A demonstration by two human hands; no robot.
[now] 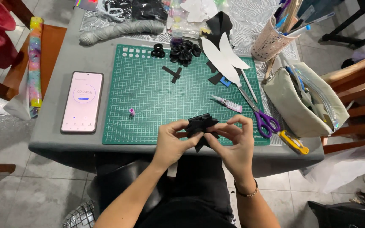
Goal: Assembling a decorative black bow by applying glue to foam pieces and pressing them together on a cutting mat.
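Note:
My left hand (172, 141) and my right hand (233, 141) hold a folded black paper star shape (201, 126) between their fingertips, just above the near edge of a green cutting mat (148, 97). Both hands pinch it from either side. A small glue tube (227, 103) and purple-handled scissors (262, 117) lie on the mat just beyond my right hand. A tiny pink cap (132, 111) sits to the left.
A phone (82, 102) with a timer screen lies left of the mat. Black paper rosettes (184, 51), black strips (173, 73) and white cut-outs (224, 59) sit at the far side. A pen cup (269, 42), a grey pouch (305, 99) and a yellow cutter (294, 142) are on the right.

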